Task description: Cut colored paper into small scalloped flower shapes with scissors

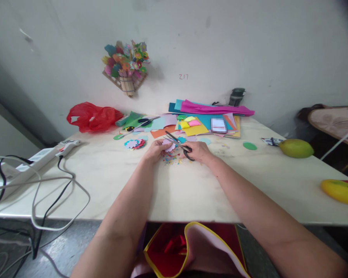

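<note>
Between the fingers of my left hand is a lilac paper flower cutout with a scalloped edge. My right hand grips a pair of scissors by its black handles, and the parted blades reach left across the lilac paper. Small colored paper scraps lie scattered on the table under both hands. To the left, a little pile of scalloped paper flowers in pale blue, lilac and red rests on the tabletop. My left fingertips are partly hidden by the paper.
Colored paper sheets and a magenta roll lie along the wall. A second pair of scissors and a red plastic bag are at back left. Cables cross the left edge; a green-yellow fruit sits right.
</note>
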Available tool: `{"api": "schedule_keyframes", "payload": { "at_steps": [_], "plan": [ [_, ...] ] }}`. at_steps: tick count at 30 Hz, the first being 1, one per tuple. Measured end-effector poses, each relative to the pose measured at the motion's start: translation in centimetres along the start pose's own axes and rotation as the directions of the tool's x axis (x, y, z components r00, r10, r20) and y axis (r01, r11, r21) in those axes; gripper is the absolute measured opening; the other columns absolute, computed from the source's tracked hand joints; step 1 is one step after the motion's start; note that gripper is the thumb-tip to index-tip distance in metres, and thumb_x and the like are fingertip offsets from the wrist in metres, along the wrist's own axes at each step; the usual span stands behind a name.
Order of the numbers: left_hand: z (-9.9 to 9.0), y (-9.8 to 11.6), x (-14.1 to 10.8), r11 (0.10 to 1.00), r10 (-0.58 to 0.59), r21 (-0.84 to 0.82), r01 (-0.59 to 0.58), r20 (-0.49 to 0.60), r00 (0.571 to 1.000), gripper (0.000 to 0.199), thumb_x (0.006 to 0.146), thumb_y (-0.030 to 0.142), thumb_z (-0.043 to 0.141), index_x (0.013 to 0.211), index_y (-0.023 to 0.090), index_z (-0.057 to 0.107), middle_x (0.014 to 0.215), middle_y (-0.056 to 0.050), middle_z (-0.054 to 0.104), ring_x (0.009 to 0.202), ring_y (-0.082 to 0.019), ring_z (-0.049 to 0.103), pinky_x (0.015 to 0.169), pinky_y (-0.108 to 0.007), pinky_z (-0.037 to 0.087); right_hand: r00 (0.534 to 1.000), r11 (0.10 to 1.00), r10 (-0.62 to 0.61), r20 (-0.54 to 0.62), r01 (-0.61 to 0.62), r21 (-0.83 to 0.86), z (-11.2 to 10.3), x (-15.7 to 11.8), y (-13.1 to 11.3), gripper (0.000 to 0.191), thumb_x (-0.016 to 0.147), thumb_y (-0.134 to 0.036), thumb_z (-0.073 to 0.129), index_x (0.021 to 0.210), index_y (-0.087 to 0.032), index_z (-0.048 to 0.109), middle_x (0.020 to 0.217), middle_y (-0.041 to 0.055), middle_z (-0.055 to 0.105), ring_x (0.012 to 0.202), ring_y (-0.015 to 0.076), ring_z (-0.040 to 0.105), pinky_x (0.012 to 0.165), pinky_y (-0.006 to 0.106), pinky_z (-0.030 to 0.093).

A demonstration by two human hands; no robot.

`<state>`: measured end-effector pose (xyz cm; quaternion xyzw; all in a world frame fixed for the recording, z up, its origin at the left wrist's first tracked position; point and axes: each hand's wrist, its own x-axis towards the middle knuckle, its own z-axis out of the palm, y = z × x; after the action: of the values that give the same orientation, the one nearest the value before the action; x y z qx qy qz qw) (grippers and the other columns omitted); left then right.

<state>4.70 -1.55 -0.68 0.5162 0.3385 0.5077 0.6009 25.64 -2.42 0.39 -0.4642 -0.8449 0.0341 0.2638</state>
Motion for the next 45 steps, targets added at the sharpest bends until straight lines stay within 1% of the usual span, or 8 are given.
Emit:
{"api": "schedule_keyframes", "payload": {
  "at_steps": [4,10,15,26,34,39,42,45],
  "plan": [
    [0.04,0.09,-0.04,1.0,0.008,0.012,-0.008,0.005,1.0,0.039,0.053,0.036,0.084,0.074,0.009,0.065,0.063,-0.005,0.066,0.052,-0.012,0.06,0.051,-0.021,0.047,1.0,1.0,0.015,-0.016,-0.014,0.015,0.21,-0.01,0.12,0.036,0.071,-0.044,0.07,0.101,-0.025,0.07,0.087,0.0003,0.073,0.074,0.0173,0.065,0.062,0.024,0.039],
    [-0.25,-0.08,0.04,0.999,0.027,0.023,-0.028,0.028,0.999,0.035,0.06,0.035,0.081,0.077,0.01,0.063,0.061,-0.004,0.065,0.052,-0.011,0.059,0.052,-0.022,0.049,0.994,0.989,0.108,-0.028,-0.105,0.103,0.33,0.04,0.57,0.035,0.073,-0.047,0.066,0.1,-0.025,0.069,0.077,-0.0007,0.071,0.067,0.0158,0.061,0.059,0.024,0.039],
    [-0.07,0.06,0.01,0.997,0.04,0.061,-0.04,0.01,0.999,0.033,0.06,0.035,0.08,0.074,0.011,0.062,0.059,-0.002,0.063,0.048,-0.009,0.054,0.046,-0.019,0.043,0.992,0.984,0.126,0.005,-0.125,0.125,0.28,-0.02,0.66,0.032,0.071,-0.044,0.068,0.095,-0.023,0.07,0.074,-0.0008,0.07,0.065,0.0147,0.059,0.058,0.023,0.038],
    [-0.12,0.32,-0.05,0.992,0.002,0.124,-0.001,-0.001,1.0,0.034,0.056,0.036,0.083,0.068,0.011,0.062,0.049,0.001,0.056,0.038,-0.005,0.044,0.039,-0.018,0.032,0.997,0.997,0.073,0.025,-0.074,0.035,0.43,-0.15,0.47,0.033,0.07,-0.045,0.069,0.096,-0.026,0.071,0.082,-0.0006,0.073,0.071,0.0162,0.064,0.062,0.024,0.04],
    [-0.02,0.44,-0.17,0.99,-0.022,0.143,0.02,0.013,1.0,0.035,0.053,0.035,0.084,0.066,0.011,0.062,0.049,0.0,0.058,0.036,-0.005,0.045,0.036,-0.018,0.028,1.0,1.0,0.029,0.012,-0.029,-0.004,0.29,-0.24,0.24,0.041,0.069,-0.047,0.071,0.103,-0.026,0.071,0.09,0.0009,0.074,0.081,0.0197,0.067,0.068,0.027,0.045],
    [-0.22,0.25,-0.1,0.989,-0.029,0.146,0.023,0.038,0.999,0.039,0.051,0.04,0.084,0.06,0.011,0.06,0.042,0.002,0.051,0.037,-0.007,0.048,0.038,-0.018,0.031,1.0,1.0,0.006,-0.006,-0.006,-0.013,0.37,-0.25,0.31,0.044,0.067,-0.049,0.073,0.105,-0.026,0.071,0.094,0.0014,0.074,0.085,0.0201,0.068,0.071,0.028,0.046],
    [-0.23,0.22,-0.15,0.988,-0.034,0.149,0.026,0.046,0.998,0.038,0.052,0.04,0.084,0.06,0.011,0.061,0.04,0.003,0.049,0.039,-0.008,0.05,0.042,-0.019,0.036,1.0,1.0,0.003,-0.009,-0.003,-0.015,0.34,-0.25,0.33,0.044,0.067,-0.048,0.073,0.106,-0.026,0.071,0.095,0.0015,0.074,0.086,0.0205,0.068,0.071,0.028,0.046],
    [-0.24,0.19,-0.19,0.989,-0.029,0.148,0.021,0.057,0.998,0.035,0.055,0.039,0.083,0.06,0.011,0.062,0.04,0.004,0.049,0.037,-0.007,0.046,0.047,-0.021,0.043,1.0,1.0,0.01,-0.001,-0.01,-0.014,0.22,-0.22,0.29,0.045,0.067,-0.047,0.074,0.107,-0.026,0.071,0.094,0.0012,0.074,0.086,0.0205,0.068,0.071,0.028,0.047]
  ]
}}
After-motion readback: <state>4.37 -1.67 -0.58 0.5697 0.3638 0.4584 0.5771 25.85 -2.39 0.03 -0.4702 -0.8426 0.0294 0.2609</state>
